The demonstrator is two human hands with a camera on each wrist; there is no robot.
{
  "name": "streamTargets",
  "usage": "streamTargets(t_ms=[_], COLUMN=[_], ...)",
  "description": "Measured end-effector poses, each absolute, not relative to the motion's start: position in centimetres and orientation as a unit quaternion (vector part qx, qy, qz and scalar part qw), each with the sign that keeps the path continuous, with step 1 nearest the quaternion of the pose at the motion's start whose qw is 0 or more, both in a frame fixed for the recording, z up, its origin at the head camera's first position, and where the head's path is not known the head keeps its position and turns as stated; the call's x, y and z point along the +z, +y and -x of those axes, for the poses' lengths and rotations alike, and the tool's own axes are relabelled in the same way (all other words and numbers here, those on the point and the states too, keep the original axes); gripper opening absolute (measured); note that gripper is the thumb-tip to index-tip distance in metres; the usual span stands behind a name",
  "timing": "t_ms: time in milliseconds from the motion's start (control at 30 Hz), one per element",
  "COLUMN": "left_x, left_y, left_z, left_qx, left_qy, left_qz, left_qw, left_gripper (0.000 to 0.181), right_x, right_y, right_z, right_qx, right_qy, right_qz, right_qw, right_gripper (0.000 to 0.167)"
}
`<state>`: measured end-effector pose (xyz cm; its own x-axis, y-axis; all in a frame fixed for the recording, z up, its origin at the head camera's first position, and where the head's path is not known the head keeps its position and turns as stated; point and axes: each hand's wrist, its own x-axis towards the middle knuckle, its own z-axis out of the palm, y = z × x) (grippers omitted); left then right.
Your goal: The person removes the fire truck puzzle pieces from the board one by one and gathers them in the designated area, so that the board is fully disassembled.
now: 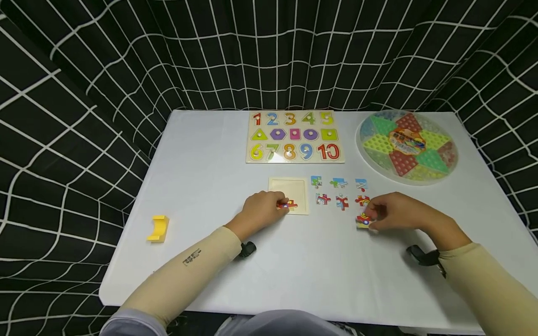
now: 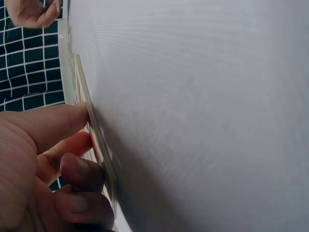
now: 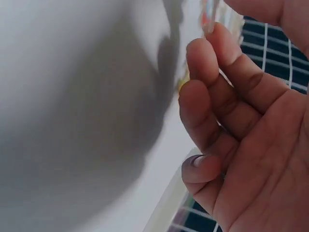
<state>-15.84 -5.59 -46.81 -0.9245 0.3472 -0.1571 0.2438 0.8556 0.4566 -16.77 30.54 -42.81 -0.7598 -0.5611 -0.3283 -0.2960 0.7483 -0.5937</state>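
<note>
In the head view my left hand (image 1: 263, 208) is at the lower left of a shallow wooden puzzle tray (image 1: 298, 189). Its thumb and index finger pinch a red puzzle piece (image 1: 291, 204) that is over the tray floor. The left wrist view has the left hand (image 2: 53, 159) beside the tray's edge (image 2: 99, 128), mostly hiding the piece. To the right, my right hand (image 1: 392, 212) pinches the right side of a red and yellow puzzle piece (image 1: 363, 221). A thin piece edge shows at the fingertips of the right hand (image 3: 231, 106) in the right wrist view.
Several loose puzzle pieces (image 1: 338, 182) lie in rows between tray and right hand. Behind is a number-and-shape board (image 1: 295, 145); at the back right, a round box of coloured pegs (image 1: 382, 163). A yellow block (image 1: 159, 228) stands left on the white table (image 1: 201, 163).
</note>
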Motion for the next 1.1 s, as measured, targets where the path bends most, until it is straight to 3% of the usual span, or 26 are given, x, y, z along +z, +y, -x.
streamTargets(t_ms=[167, 433, 633, 800, 1100], left_x=[-46.9, -46.9, -46.5, -46.6, -46.6], left_y=[-5.7, -5.8, -6.0, -6.1, -6.6], left_z=[15.9, 15.8, 15.6, 15.7, 15.6], left_qx=[0.222, 0.205, 0.199, 0.197, 0.202], left_qy=[0.955, 0.956, 0.953, 0.956, 0.968], left_qz=[-0.159, -0.180, -0.200, -0.196, -0.134], left_qw=[0.117, 0.111, 0.111, 0.089, 0.067], left_gripper=[0.022, 0.020, 0.023, 0.025, 0.029], right_x=[-43.0, -43.2, -42.4, -41.7, -43.0], right_y=[31.5, 31.3, 30.3, 26.4, 16.8], right_z=[16.6, 16.8, 17.3, 18.1, 19.4], right_qx=[-0.238, -0.185, -0.177, -0.177, -0.170], right_qy=[0.908, 0.924, 0.921, 0.918, 0.904], right_qz=[0.224, 0.238, 0.236, 0.252, 0.337], right_qw=[0.262, 0.235, 0.254, 0.249, 0.199], right_gripper=[0.027, 0.029, 0.033, 0.039, 0.015])
